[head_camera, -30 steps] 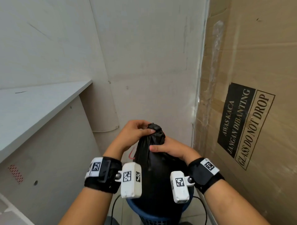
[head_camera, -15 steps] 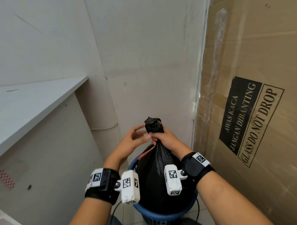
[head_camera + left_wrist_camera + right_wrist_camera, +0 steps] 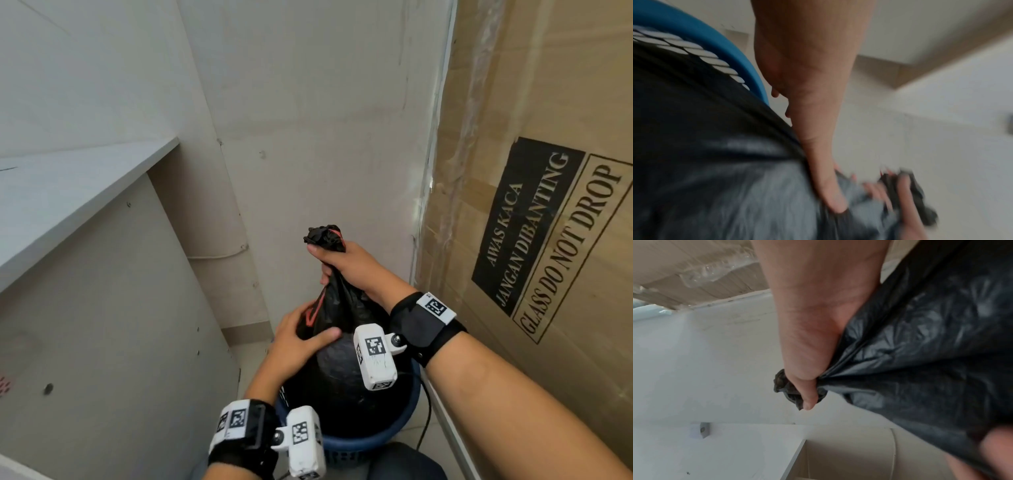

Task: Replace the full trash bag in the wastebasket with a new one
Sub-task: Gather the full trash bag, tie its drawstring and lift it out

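A full black trash bag (image 3: 346, 370) with a red drawstring sits in the blue wastebasket (image 3: 376, 442). My right hand (image 3: 325, 263) grips the bag's gathered neck, and the bunched top pokes out above the fist. The right wrist view shows that hand (image 3: 807, 353) squeezing the twisted plastic of the bag (image 3: 920, 353). Lower down, my left hand (image 3: 305, 335) clasps the bag's upper side, thumb across the front and fingers behind it by the red string. In the blurred left wrist view the thumb (image 3: 830, 186) presses into the bag (image 3: 705, 162) beside the basket rim (image 3: 715, 40).
A white shelf (image 3: 68, 192) and its side panel (image 3: 102, 325) stand close on the left. A tall cardboard box (image 3: 548, 171) marked "GLASS DO NOT DROP" closes the right side. The wall (image 3: 308, 137) is just behind the basket. A black cable (image 3: 426, 421) runs along the floor.
My left hand has slid down from the bag's neck to its upper side. My right hand has stayed on the neck, and the bag's top now stands drawn out taller.
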